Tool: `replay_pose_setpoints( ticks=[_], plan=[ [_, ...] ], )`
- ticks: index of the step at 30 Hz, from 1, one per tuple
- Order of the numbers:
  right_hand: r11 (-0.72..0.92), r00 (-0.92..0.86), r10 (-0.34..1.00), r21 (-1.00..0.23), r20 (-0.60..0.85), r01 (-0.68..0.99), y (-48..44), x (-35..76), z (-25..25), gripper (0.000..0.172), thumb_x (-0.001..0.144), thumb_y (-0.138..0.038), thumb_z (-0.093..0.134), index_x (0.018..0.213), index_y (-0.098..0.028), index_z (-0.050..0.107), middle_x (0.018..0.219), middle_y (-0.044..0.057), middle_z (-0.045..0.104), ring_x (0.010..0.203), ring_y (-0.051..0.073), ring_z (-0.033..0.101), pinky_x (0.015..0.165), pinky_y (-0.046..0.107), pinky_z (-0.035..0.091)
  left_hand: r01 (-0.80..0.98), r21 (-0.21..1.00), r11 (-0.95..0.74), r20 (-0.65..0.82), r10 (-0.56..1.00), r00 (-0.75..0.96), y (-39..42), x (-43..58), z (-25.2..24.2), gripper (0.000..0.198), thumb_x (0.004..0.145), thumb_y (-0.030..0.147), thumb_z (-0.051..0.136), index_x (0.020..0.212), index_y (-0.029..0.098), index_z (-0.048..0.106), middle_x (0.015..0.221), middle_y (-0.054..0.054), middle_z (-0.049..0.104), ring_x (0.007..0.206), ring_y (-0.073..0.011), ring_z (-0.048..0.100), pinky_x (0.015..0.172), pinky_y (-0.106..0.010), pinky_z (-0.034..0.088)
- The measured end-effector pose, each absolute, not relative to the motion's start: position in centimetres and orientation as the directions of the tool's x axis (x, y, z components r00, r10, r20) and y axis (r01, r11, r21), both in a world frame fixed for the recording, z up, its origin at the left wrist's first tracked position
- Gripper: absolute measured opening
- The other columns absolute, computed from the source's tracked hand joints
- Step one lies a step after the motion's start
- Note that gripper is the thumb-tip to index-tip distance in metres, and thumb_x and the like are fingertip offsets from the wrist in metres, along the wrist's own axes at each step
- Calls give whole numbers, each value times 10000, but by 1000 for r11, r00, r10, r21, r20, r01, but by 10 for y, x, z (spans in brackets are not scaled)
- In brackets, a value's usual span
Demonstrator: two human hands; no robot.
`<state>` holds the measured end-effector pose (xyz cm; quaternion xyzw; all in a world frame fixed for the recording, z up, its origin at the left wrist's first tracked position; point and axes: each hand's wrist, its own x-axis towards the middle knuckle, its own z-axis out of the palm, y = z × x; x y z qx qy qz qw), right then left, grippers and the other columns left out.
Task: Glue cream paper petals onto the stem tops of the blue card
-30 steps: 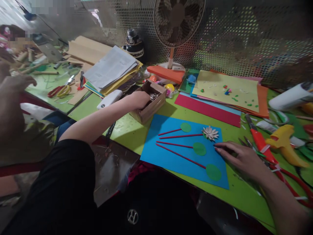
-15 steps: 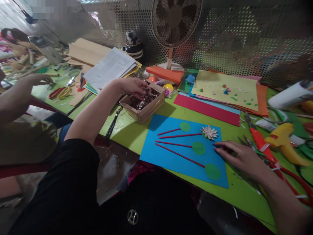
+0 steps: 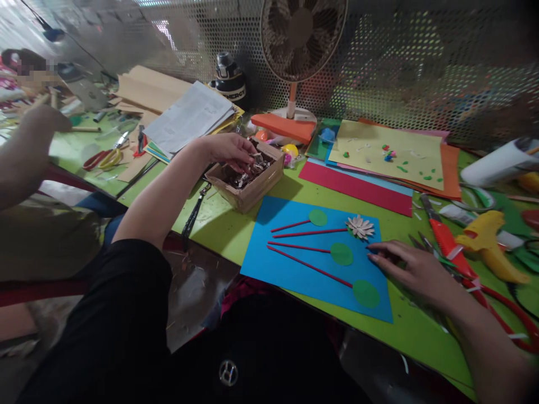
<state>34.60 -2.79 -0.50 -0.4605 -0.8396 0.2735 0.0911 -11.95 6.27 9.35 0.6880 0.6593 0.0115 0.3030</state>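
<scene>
My left hand (image 3: 231, 151) reaches into a small brown cardboard box (image 3: 242, 196) of dark brown and pale flakes (image 3: 259, 165). Its fingers are bent together among the flakes; what they pinch is too small to make out. My right hand (image 3: 412, 269) rests with loosely curved, slightly parted fingers on the right edge of a blue sheet (image 3: 261, 264), holding nothing. Several dark red stems (image 3: 309, 266) lie fanned across the sheet. Green paper discs (image 3: 341, 254) sit at the ends of three; a pale layered flower (image 3: 360, 226) tops another.
Red-handled scissors (image 3: 458, 255) and a yellow glue gun (image 3: 488, 241) lie at right. Behind are coloured sheets (image 3: 387, 151), a fan (image 3: 301, 33) and a dark bottle (image 3: 229, 81). At left, another person's arm (image 3: 29, 140) extends over the table near pliers (image 3: 105, 159).
My left hand has shifted slightly within the box, its fingers lifting a little among the flakes. The other person's hand at left has moved back and up. My right hand stays put.
</scene>
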Motion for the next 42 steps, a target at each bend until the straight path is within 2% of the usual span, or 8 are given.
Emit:
replay_pose_setpoints(
  ticks=[7, 10, 16, 21, 31, 38, 42],
  plan=[
    [430, -562, 822, -547, -91, 718, -27, 346, -6, 380, 900, -525, 491, 1023, -211, 666, 900, 88, 696, 763, 223, 655, 675, 341, 511, 897, 441, 36, -362, 921, 141, 60, -118, 96, 495, 780, 451, 665, 1196, 181, 669, 949, -94, 755, 849, -187, 702, 722, -307, 511],
    [422, -558, 824, -551, -99, 720, -28, 346, -6, 391, 901, -526, 487, 1035, -203, 663, 899, 89, 689, 766, 223, 648, 679, 343, 505, 884, 465, 43, -383, 910, 157, 59, -118, 97, 461, 800, 443, 630, 1179, 186, 680, 939, -79, 754, 857, -187, 708, 719, -293, 506],
    [415, -551, 829, -558, -92, 718, -29, 344, -4, 369, 897, -511, 494, 1016, -206, 665, 889, 91, 691, 749, 220, 651, 666, 335, 503, 908, 415, 65, -369, 924, 102, 57, -117, 97, 424, 841, 401, 575, 1212, 221, 673, 945, -60, 747, 924, -200, 709, 737, -297, 505],
    [432, -559, 827, -561, -67, 706, -29, 344, -4, 367, 892, -528, 488, 1004, -224, 660, 875, 82, 692, 742, 226, 655, 657, 346, 511, 880, 470, 65, -350, 929, 119, 54, -114, 99, 467, 827, 348, 592, 1276, 221, 623, 1022, -78, 741, 920, -195, 709, 743, -305, 517],
    [436, -556, 828, -539, -75, 721, -30, 344, -2, 358, 893, -511, 489, 1015, -223, 663, 866, 74, 693, 735, 215, 657, 648, 326, 510, 855, 514, 63, -347, 927, 140, 56, -117, 97, 404, 865, 375, 545, 1195, 175, 662, 968, -95, 729, 863, -188, 711, 725, -305, 505],
    [431, -563, 822, -554, -85, 713, -29, 346, -6, 364, 902, -506, 490, 1041, -211, 654, 915, 92, 689, 775, 226, 656, 673, 346, 511, 885, 460, 70, -356, 928, 112, 54, -116, 97, 389, 877, 339, 526, 1203, 162, 644, 984, -93, 726, 893, -186, 709, 725, -290, 500],
    [434, -560, 826, -563, -62, 703, -29, 347, -9, 381, 895, -527, 485, 1027, -215, 660, 903, 86, 692, 759, 220, 661, 668, 347, 520, 902, 429, 57, -340, 935, 102, 54, -115, 98, 365, 849, 308, 556, 1178, 197, 669, 976, -67, 738, 892, -178, 709, 730, -286, 504]
  ],
)
